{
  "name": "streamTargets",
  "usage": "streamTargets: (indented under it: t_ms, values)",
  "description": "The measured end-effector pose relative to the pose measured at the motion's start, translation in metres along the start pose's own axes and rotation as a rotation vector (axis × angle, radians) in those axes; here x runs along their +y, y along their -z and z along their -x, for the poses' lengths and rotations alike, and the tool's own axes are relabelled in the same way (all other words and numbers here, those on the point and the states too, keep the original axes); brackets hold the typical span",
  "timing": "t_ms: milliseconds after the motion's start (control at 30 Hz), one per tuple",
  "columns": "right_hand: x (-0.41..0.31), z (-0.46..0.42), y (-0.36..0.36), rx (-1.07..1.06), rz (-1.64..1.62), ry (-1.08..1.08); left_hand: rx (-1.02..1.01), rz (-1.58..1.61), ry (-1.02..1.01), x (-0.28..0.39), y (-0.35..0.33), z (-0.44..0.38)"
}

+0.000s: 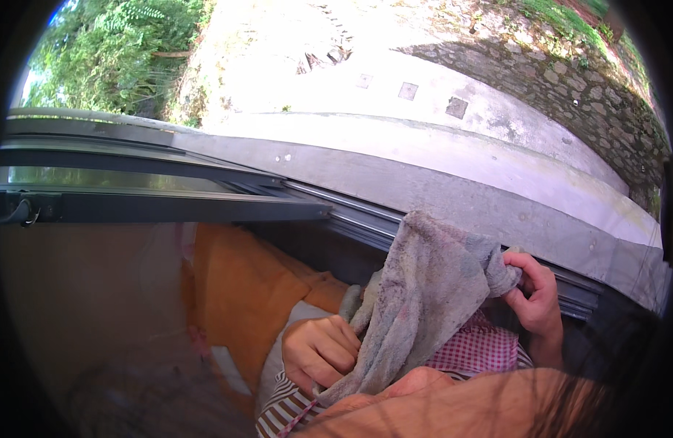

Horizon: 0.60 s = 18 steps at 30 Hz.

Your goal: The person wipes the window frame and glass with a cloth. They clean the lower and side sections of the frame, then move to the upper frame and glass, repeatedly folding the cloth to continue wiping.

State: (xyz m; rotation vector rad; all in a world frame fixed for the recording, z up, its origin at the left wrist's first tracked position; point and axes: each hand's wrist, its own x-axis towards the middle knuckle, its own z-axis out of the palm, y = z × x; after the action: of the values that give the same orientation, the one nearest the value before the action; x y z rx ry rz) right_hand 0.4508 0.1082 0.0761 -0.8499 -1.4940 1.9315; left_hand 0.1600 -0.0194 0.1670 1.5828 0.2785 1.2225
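A worn grey terry cloth (424,295), mottled with dark stains, hangs in folds between my two hands. My left hand (321,350) is closed around its lower left end. At the upper right, my right hand (536,293) pinches a bunched corner between thumb and fingers. The cloth's top edge overlaps the dark metal track (363,219) of a sliding window and hides part of it. Below the cloth shows pink checked fabric (473,347), with brown-and-white striped fabric (284,405) by my left hand.
Dark window sash frames (194,207) stand on the left, one bearing a latch (25,211). A grey concrete ledge (325,164) runs outside the track. Further down lie sunlit paving (314,98), a stone wall (533,71) and green foliage (112,60). An orange-brown surface (243,290) is below the sash.
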Motion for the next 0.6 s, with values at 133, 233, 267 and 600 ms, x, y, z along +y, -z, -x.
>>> streamTargets:
  t_ms: [133,233,267,600]
  values:
    - [-0.002,-0.012,-0.010,-0.002,0.243,0.063,0.471,-0.638,0.350,0.007,-0.009,0.029]
    - [0.012,-0.017,-0.013,0.067,0.317,0.142,0.750,-0.879,0.548,-0.002,-0.010,0.044]
    - [0.016,-0.020,-0.017,0.098,0.303,0.145,0.859,-0.948,0.543,-0.002,-0.009,0.044]
    - [-0.022,-0.068,-0.062,-0.059,0.703,0.221,1.073,-1.316,0.879,-0.020,0.060,0.068]
